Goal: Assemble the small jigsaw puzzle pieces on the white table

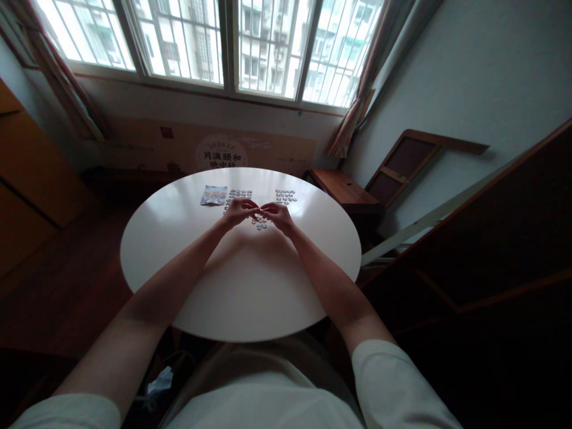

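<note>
Both my hands meet over the middle of a round white table (187, 280). My left hand (239, 211) and my right hand (277, 214) have their fingertips pinched together and touching, holding something too small to make out, likely a puzzle piece. Just below the fingertips lies a small cluster of joined puzzle pieces (259, 223). Farther back on the table lie two groups of loose puzzle pieces, one (240, 194) behind my left hand and one (285, 196) behind my right. A small coloured picture card (213, 195) lies to the left of them.
A barred window (210, 42) spans the far wall, with a printed cardboard box (222, 155) below it. A wooden bench (344, 189) stands at the right of the table and a wooden cabinet (31, 167) at the left. A dark wooden panel (491, 256) leans at the right.
</note>
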{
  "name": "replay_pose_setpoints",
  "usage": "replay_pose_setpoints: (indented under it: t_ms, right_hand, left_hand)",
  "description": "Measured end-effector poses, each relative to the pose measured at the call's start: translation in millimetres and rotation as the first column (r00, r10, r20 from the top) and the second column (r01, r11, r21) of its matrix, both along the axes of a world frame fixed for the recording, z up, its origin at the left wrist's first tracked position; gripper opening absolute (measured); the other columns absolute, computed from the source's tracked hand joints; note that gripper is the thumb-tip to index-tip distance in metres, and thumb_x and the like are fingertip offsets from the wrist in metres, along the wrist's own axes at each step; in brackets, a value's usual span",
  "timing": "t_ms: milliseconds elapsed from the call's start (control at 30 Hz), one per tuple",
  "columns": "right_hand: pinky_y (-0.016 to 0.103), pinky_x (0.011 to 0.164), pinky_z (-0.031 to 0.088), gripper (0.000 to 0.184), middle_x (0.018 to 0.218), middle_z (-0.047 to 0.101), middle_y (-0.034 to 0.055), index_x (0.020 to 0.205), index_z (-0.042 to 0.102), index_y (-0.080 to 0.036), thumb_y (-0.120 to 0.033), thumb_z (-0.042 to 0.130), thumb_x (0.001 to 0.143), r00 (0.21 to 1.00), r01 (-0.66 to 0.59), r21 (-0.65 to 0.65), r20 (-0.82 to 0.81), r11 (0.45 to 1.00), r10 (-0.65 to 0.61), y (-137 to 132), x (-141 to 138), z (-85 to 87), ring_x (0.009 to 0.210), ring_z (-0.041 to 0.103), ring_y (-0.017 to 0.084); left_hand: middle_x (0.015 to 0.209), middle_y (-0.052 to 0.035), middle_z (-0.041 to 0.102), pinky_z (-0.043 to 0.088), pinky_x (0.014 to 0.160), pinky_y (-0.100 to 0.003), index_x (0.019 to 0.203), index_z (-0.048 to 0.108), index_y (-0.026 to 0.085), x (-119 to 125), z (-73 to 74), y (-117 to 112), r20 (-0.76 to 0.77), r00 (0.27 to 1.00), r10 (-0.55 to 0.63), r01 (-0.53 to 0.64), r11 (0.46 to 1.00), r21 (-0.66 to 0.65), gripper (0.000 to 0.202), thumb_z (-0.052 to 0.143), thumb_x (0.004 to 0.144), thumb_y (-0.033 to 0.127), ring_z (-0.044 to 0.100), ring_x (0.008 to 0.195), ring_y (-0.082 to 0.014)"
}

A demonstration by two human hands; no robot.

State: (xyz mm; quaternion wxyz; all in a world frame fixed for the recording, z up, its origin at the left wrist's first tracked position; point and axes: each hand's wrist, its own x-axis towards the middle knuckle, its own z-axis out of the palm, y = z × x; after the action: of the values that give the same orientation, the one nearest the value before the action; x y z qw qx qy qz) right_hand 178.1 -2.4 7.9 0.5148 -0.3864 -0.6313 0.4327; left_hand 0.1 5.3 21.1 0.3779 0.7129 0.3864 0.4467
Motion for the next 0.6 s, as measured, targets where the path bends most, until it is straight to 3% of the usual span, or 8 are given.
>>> replay_pose_setpoints:
  t_ms: [267,367,467,600]
  right_hand:
    - [0.026,0.058,0.047,0.019,0.067,0.069,0.0015,0.077,0.071,-0.017,-0.032,0.071,0.064,0.996,0.073,0.021,0.05,0.997,-0.074,4.0,6.5,-0.7,0.06,0.058,0.012]
    - [0.026,0.058,0.046,0.018,0.068,0.069,0.002,0.077,0.072,-0.017,-0.029,0.067,0.065,0.995,0.081,0.016,0.053,0.997,-0.082,3.8,7.3,-0.2,0.061,0.057,0.012]
    - [0.026,0.059,0.047,0.018,0.067,0.069,0.0016,0.076,0.071,-0.017,-0.03,0.069,0.064,0.999,0.051,0.01,0.01,0.999,-0.051,3.3,6.3,0.4,0.059,0.056,0.012]
    - [0.025,0.059,0.048,0.022,0.066,0.068,0.0008,0.079,0.07,-0.017,-0.033,0.07,0.064,0.999,0.034,0.006,-0.028,0.999,-0.033,3.9,4.8,1.0,0.058,0.057,0.011]
  left_hand:
    - [0.077,-0.0132,0.073,0.049,0.051,-0.026,0.085,0.07,0.01,-4.1,-6.6,3.4,-0.055,0.997,-0.048,0.045,0.997,-0.061,0.041,0.071,0.073,0.049,0.069,0.061,-0.0187]
    - [0.081,-0.0108,0.073,0.053,0.058,-0.027,0.087,0.07,0.011,-2.5,-8.8,4.0,-0.131,0.991,0.005,0.011,0.993,0.119,0.033,0.071,0.073,0.042,0.068,0.064,-0.0168]
    - [0.085,-0.0078,0.072,0.053,0.062,-0.026,0.089,0.071,0.014,1.9,-7.0,0.3,-0.227,0.973,0.041,0.034,0.949,0.314,0.025,0.068,0.075,0.034,0.067,0.067,-0.0146]
    - [0.087,-0.007,0.07,0.052,0.066,-0.025,0.085,0.071,0.015,1.5,2.5,-5.8,-0.296,0.953,0.06,0.077,0.899,0.431,0.021,0.061,0.082,0.033,0.066,0.069,-0.0138]
